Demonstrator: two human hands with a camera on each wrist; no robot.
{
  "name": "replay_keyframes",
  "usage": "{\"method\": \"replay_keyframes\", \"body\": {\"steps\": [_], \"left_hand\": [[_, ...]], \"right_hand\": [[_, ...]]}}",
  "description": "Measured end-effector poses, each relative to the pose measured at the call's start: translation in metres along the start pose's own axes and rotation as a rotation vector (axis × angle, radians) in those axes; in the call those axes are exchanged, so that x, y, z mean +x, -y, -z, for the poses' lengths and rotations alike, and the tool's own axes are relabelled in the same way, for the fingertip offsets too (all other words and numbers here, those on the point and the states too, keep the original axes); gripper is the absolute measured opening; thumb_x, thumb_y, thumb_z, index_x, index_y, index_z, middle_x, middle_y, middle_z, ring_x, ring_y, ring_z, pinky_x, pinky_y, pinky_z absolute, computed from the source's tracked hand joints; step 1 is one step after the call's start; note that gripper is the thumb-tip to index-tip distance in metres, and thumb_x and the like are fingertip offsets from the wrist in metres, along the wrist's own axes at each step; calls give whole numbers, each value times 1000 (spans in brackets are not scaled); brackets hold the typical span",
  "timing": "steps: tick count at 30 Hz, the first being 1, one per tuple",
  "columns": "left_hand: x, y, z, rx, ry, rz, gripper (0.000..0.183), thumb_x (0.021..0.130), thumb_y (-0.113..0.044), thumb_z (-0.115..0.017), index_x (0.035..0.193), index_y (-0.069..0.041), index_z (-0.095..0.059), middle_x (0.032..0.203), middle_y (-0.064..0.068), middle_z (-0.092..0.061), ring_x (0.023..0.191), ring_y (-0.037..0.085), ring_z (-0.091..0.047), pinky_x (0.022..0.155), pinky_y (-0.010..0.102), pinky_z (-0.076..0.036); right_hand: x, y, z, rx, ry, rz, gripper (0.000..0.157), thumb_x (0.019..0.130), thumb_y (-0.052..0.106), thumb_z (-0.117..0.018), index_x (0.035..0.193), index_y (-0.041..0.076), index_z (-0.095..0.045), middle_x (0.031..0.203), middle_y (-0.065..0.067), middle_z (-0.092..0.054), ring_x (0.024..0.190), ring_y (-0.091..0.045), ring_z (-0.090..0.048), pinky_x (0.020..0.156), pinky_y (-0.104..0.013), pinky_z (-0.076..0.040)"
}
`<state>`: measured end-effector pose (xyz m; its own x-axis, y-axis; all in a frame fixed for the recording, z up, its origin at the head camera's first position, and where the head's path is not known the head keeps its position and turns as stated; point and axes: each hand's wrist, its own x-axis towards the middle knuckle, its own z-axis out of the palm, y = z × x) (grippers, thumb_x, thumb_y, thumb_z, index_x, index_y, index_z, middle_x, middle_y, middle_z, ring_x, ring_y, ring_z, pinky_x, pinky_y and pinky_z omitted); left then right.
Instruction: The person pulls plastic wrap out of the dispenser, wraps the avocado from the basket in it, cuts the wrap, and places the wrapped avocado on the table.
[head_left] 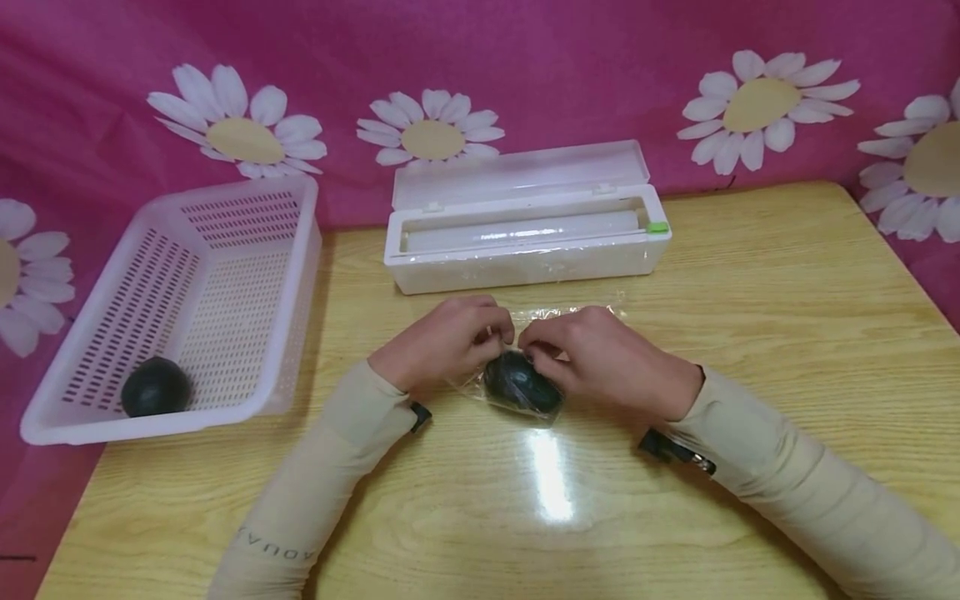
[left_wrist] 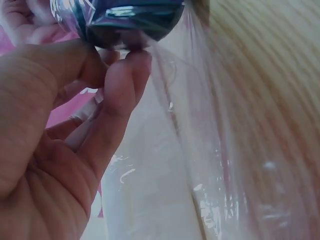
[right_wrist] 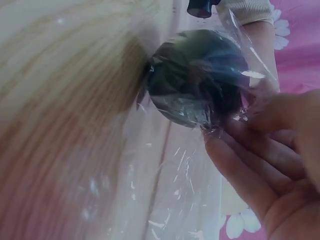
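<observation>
A dark green, smooth, rounded fruit that looks like an avocado [head_left: 522,385] lies at the table's middle, covered by clear cling film [right_wrist: 185,107]. My left hand [head_left: 457,337] is at its left side, thumb and fingers pinching the film close against the fruit; in the left wrist view the fingertips [left_wrist: 137,62] touch its wrapped underside. From the right, my right hand [head_left: 600,354] pinches the film at the fruit's upper right edge. Loose film stretches from the fruit toward the white cling film box [head_left: 525,265]. The fruit's far side is partly hidden by the hands.
Behind the hands stands the box, its lid [head_left: 517,175] raised and a film roll [head_left: 525,231] inside. A white slotted basket [head_left: 288,333] at the left holds another dark round fruit [head_left: 156,387]. Pink flowered cloth hangs behind the wooden table [head_left: 787,333].
</observation>
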<state>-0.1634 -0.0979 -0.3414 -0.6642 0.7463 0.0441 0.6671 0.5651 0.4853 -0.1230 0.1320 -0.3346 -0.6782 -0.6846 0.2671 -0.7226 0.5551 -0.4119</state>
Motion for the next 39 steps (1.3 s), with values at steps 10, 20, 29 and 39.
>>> {"method": "replay_keyframes", "body": {"steps": [10, 20, 29, 39], "left_hand": [[4, 4, -1, -5, 38, 38, 13, 101, -10, -62, 106, -11, -74, 102, 3, -72, 93, 15, -63, 89, 32, -56], [6, 8, -4, -36, 32, 42, 16, 101, -8, -60, 108, -12, -74, 106, 2, -70, 95, 15, -63, 90, 32, -56], [-4, 1, -3, -71, -121, 117, 15, 103, -17, -63, 114, -12, -71, 105, 2, -70, 93, 15, -65, 86, 31, -56], [-18, -15, -8, -159, -136, 91, 23, 98, -27, -72, 114, -11, -69, 112, 2, -73, 97, 14, -71, 84, 28, -62]], "right_hand": [[-7, 2, -2, 88, 178, -46, 89, 78, 61, -83, 146, 14, -51, 136, -3, -70, 110, -12, -71, 100, -36, -59], [-8, -5, -14, 57, 215, -64, 75, 85, 36, -84, 145, 8, -50, 129, -13, -70, 107, -23, -73, 92, -38, -62], [-6, -8, -13, 83, 186, -118, 67, 84, 39, -84, 141, 17, -57, 137, -6, -56, 114, -21, -65, 101, -41, -59], [-6, -12, -12, 85, 183, -145, 72, 85, 41, -82, 146, 13, -55, 131, -4, -62, 105, -18, -65, 90, -36, -59]]}}
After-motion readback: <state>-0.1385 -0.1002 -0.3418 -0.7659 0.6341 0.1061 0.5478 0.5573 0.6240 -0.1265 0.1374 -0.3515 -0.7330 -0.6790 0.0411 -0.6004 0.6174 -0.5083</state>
